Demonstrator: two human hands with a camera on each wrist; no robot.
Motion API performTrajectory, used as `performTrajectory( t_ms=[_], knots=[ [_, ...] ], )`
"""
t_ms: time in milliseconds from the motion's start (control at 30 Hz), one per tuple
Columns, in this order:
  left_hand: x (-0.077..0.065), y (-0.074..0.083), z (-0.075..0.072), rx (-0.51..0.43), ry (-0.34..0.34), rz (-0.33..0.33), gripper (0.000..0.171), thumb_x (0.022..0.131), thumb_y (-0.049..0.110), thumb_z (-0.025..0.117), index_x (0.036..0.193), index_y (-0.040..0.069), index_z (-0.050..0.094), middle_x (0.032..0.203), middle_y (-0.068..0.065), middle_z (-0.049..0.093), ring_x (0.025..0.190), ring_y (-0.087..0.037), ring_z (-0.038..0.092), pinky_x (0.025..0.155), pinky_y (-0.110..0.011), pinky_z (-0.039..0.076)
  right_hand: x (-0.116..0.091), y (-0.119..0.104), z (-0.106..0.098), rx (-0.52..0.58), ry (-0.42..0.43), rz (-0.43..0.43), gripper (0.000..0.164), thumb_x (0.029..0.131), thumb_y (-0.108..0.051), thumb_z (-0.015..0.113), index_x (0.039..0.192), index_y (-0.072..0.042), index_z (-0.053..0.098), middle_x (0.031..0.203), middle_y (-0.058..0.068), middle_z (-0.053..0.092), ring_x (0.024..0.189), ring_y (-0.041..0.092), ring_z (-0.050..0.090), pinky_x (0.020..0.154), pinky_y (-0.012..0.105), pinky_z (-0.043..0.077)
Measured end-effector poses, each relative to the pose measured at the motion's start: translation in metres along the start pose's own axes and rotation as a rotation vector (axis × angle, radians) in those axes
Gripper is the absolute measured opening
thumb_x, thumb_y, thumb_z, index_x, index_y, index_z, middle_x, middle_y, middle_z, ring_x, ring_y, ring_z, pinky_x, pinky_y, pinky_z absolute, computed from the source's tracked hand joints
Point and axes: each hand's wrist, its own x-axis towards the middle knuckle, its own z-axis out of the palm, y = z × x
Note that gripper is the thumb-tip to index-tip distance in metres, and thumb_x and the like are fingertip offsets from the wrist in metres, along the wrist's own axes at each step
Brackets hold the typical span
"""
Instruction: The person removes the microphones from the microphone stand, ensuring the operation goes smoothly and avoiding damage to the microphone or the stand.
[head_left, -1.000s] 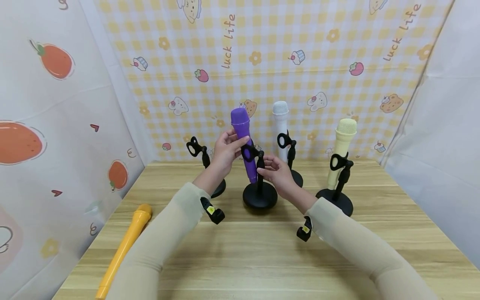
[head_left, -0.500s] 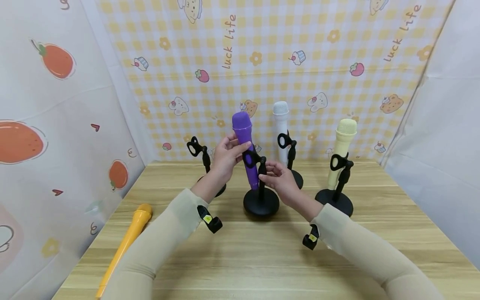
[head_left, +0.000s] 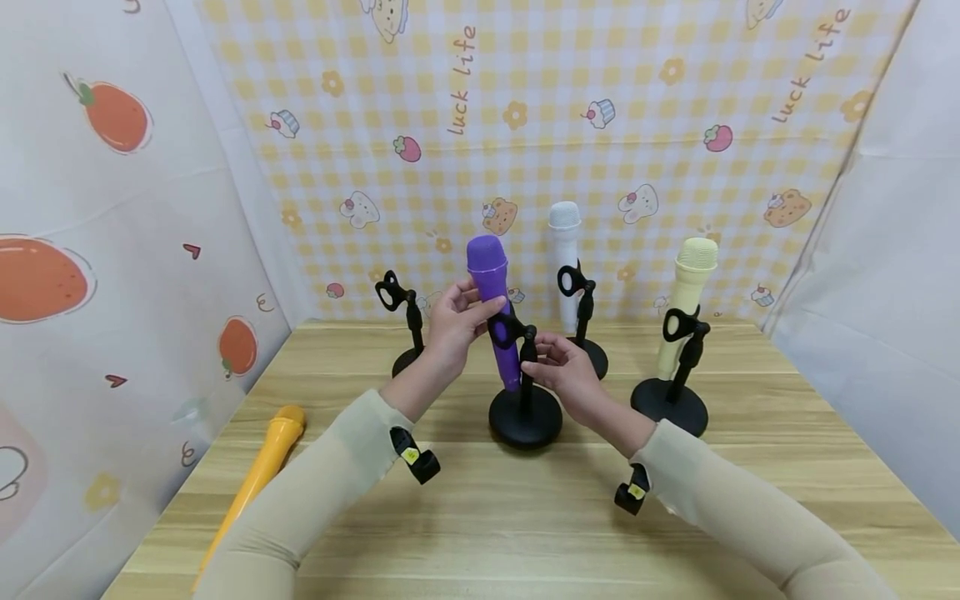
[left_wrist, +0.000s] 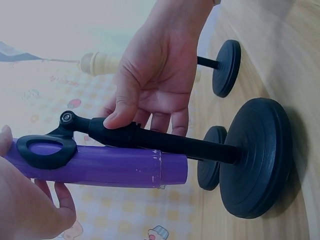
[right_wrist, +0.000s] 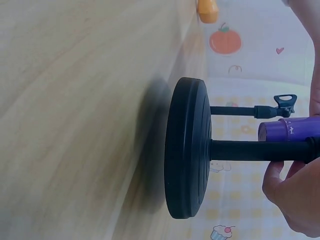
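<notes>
In the head view my left hand (head_left: pixel 452 327) holds the purple microphone (head_left: pixel 487 257) by its upper handle. Its handle slants through the clip of a black desk stand (head_left: pixel 525 423), and its lower end (left_wrist: pixel 172 169) sits above the round base. My right hand (head_left: pixel 572 379) grips the stand's post from the right; in the left wrist view its thumb lies along the post's thicker collar. Whether the base touches the tabletop, I cannot tell.
A white microphone (head_left: pixel 566 237) and a pale yellow one (head_left: pixel 692 275) stand in black stands behind and at right. Another stand (head_left: pixel 412 321), its clip bare, is at back left. An orange microphone (head_left: pixel 266 458) lies on the wooden table (head_left: pixel 480 533) at left.
Both hands have brought the purple microphone and its stand nearer to me and slightly right. The other microphones and stands stay in place.
</notes>
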Motion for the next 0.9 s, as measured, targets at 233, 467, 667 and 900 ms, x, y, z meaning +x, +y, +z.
performTrajectory(
  t_ms=[233,467,667,900],
  knots=[
    [-0.006,-0.003,-0.001,-0.002,-0.021,0.007,0.038,0.085,0.008,0.076,0.119,0.010,0.059,0.103,-0.005,0.065,0.088,-0.017,0.063,0.073,-0.028,0.047,-0.006,0.003,-0.001,0.000,-0.013,0.008,0.033,0.086,0.006,0.068,0.114,-0.006,0.056,0.108,0.012,0.057,0.092,0.016,0.063,0.084,0.033,0.054],
    [-0.011,-0.009,-0.003,-0.008,-0.029,0.021,0.036,0.085,0.008,0.076,0.117,0.011,0.061,0.103,-0.005,0.066,0.090,-0.018,0.064,0.076,-0.030,0.048,-0.011,0.008,-0.001,0.014,-0.023,0.009,0.033,0.086,0.006,0.068,0.114,-0.006,0.055,0.104,0.007,0.057,0.091,0.015,0.061,0.083,0.031,0.054],
    [-0.014,-0.013,-0.004,-0.017,-0.049,0.036,0.036,0.085,0.007,0.075,0.118,0.009,0.059,0.104,-0.006,0.066,0.093,-0.019,0.064,0.077,-0.030,0.050,-0.014,0.012,-0.003,0.024,-0.028,0.002,0.032,0.086,0.006,0.068,0.112,-0.007,0.055,0.102,0.005,0.056,0.089,0.015,0.060,0.082,0.030,0.054],
    [-0.016,-0.016,-0.005,-0.033,-0.054,0.040,0.038,0.086,0.005,0.073,0.121,0.008,0.058,0.107,-0.008,0.065,0.095,-0.020,0.064,0.083,-0.034,0.051,-0.016,0.014,-0.002,0.016,-0.022,0.008,0.030,0.086,0.006,0.068,0.109,-0.009,0.057,0.101,0.005,0.058,0.090,0.015,0.060,0.080,0.029,0.053]
  ],
)
